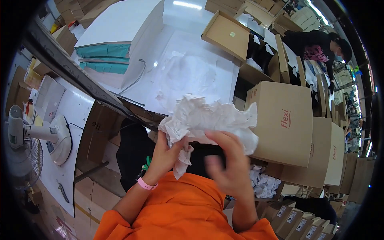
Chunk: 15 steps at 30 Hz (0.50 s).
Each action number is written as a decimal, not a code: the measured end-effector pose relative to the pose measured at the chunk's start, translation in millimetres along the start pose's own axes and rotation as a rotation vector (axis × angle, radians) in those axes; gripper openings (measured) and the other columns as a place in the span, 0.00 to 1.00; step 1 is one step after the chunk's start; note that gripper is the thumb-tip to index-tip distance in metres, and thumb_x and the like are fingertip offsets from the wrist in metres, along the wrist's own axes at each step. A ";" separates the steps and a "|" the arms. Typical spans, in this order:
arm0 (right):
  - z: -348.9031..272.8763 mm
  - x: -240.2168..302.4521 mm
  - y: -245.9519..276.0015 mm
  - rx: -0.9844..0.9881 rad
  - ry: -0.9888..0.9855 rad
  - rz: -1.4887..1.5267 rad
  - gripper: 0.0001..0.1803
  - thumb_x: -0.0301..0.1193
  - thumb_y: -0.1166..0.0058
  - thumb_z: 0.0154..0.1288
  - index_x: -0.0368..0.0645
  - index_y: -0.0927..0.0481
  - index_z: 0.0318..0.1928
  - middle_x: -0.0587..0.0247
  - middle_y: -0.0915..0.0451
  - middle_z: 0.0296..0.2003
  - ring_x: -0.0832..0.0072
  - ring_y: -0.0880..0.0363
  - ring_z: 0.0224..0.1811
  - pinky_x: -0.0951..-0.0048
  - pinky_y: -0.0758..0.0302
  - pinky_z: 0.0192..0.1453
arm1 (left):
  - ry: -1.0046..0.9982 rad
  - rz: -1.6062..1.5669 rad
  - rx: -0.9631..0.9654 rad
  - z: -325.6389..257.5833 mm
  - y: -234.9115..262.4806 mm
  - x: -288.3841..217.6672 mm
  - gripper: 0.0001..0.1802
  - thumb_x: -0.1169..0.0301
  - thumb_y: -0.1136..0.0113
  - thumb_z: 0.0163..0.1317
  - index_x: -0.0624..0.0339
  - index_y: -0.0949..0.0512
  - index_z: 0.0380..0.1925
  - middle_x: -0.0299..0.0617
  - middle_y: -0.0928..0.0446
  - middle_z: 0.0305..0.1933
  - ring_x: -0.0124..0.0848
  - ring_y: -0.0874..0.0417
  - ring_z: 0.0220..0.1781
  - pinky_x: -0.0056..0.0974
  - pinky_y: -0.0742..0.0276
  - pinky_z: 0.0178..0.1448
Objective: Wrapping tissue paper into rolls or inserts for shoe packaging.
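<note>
Crumpled white tissue paper (212, 118) is bunched up in front of me, over the near edge of the white table (176, 36). My left hand (166, 154) is closed around its left end, and a loose tail of paper hangs below the fingers. Close by the paper's right part is my right hand (229, 162), thumb and fingers apart and slightly blurred; it grips nothing that I can see. Behind the bunch, thin white sheets of paper (188, 72) lie on the tabletop, some of them creased.
Brown cardboard cartons (280, 124) stand along the right, beside open boxes (226, 36). A bent metal rod (134, 78) and a white board holder with teal bundles (103, 51) are at left. A fan (60, 138) stands farther left. A person (310, 50) works at the far right.
</note>
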State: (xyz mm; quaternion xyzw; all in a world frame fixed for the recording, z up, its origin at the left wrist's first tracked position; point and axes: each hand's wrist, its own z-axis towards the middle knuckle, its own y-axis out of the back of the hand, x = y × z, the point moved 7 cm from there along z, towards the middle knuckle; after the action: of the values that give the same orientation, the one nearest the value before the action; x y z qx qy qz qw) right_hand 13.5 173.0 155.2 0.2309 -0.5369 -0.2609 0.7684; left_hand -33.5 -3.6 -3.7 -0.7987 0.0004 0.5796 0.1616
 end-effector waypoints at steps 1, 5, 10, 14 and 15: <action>3.1 -1.7 -20.7 0.028 -0.073 0.001 0.34 0.27 0.26 0.65 0.41 0.18 0.71 0.53 0.09 0.53 0.46 0.14 0.63 0.52 0.21 0.75 | 0.000 0.001 -0.009 -1.2 2.1 6.9 0.34 0.69 0.38 0.86 0.61 0.40 0.84 0.46 0.25 0.76 0.33 0.21 0.75 0.41 0.21 0.76; -22.6 -60.9 -73.3 0.133 -0.319 0.208 0.42 0.36 0.18 0.67 0.39 0.24 0.76 0.55 0.12 0.48 0.56 0.12 0.53 0.59 0.17 0.62 | -0.085 0.019 0.046 -2.0 -1.5 12.1 0.36 0.61 0.42 0.89 0.62 0.43 0.86 0.48 0.27 0.79 0.34 0.23 0.77 0.39 0.25 0.79; -47.4 -95.9 -88.3 0.245 -0.571 0.523 0.30 0.38 0.28 0.80 0.33 0.22 0.71 0.64 0.13 0.43 0.81 0.18 0.47 0.72 0.20 0.55 | 0.148 -0.308 0.126 -1.9 -2.1 17.1 0.36 0.48 0.56 0.92 0.58 0.42 0.86 0.46 0.29 0.80 0.35 0.25 0.80 0.40 0.29 0.82; -58.2 -96.8 -88.5 0.160 -0.677 0.756 0.34 0.44 0.33 0.84 0.32 0.26 0.74 0.62 0.14 0.56 0.77 0.18 0.54 0.70 0.19 0.61 | 0.182 -0.495 0.122 -7.0 -1.5 19.8 0.31 0.62 0.49 0.89 0.56 0.41 0.85 0.45 0.28 0.81 0.35 0.24 0.79 0.40 0.26 0.80; -58.5 -89.4 -91.2 0.163 -0.666 0.891 0.37 0.46 0.32 0.83 0.32 0.28 0.76 0.59 0.15 0.61 0.74 0.18 0.57 0.67 0.19 0.62 | 0.123 -0.393 0.137 -6.2 1.0 20.9 0.32 0.68 0.46 0.87 0.57 0.41 0.85 0.45 0.28 0.80 0.34 0.23 0.78 0.40 0.25 0.79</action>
State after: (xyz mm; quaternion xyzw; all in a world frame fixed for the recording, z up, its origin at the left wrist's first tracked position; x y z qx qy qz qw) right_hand 29.2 166.3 15.8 -0.0544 -0.8145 0.0722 0.5730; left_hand -21.1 -2.3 -21.6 -0.8044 -0.1061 0.4857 0.3253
